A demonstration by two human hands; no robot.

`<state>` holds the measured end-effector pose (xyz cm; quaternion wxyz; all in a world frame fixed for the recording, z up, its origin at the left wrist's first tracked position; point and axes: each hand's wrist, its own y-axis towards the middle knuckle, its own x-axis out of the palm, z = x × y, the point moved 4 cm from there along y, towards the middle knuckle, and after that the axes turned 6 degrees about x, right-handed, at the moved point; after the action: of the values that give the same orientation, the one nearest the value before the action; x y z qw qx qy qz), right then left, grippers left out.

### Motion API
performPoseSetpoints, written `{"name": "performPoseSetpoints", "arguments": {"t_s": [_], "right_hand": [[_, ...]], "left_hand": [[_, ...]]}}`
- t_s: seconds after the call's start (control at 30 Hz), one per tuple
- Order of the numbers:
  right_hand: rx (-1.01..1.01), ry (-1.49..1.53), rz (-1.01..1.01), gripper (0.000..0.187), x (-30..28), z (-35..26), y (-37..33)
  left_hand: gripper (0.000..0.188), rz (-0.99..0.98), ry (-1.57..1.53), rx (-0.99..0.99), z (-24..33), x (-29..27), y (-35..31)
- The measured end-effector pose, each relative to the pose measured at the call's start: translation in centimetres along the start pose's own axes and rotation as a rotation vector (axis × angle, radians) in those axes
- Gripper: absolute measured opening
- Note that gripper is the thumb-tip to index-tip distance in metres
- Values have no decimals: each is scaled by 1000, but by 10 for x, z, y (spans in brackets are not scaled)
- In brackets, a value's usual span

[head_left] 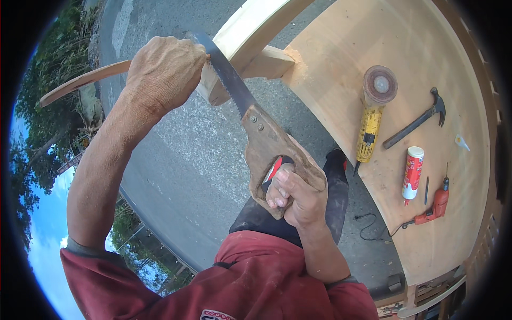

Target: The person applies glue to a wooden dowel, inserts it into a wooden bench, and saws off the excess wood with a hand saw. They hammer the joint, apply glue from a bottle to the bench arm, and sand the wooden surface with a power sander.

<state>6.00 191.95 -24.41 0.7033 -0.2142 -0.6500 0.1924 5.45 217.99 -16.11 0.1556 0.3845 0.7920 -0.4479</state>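
Clasping the saw (257,128) by its handle (258,149) in a closed right hand (298,194); pointing its long blade (233,80) forward-left across the beam (269,64), with the curled left hand (165,72) nearer that wood, its hold hidden.

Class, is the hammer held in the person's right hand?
No, the right hand grips the handsaw, while the hammer lies on the wooden panel beside the yellow grinder.

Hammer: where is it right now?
In the head view, the hammer lies on the wooden panel at right, between the yellow grinder and white nozzle, above the red-and-white bottle in the picture.
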Motion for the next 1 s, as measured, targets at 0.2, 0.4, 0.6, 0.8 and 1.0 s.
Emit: {"name": "performPoseSetpoints", "arguments": {"t_s": [0.2, 0.4, 0.6, 0.8, 1.0], "right_hand": [[-6, -19, 11, 57, 13, 4, 44], [-35, -89, 42, 56, 9, -1, 19], [-29, -90, 3, 53, 11, 6, 46], [-46, -10, 8, 58, 5, 13, 23], [-22, -77, -40, 59, 13, 25, 23]], "left_hand": [[22, -145, -35, -52, 1, 0, 6], [15, -204, -61, -89, -3, 1, 2], [20, -97, -75, -24, -1, -1, 3], [17, -131, -26, -46, -5, -1, 3], [28, -30, -112, -191, -22, -30, -12]]}}
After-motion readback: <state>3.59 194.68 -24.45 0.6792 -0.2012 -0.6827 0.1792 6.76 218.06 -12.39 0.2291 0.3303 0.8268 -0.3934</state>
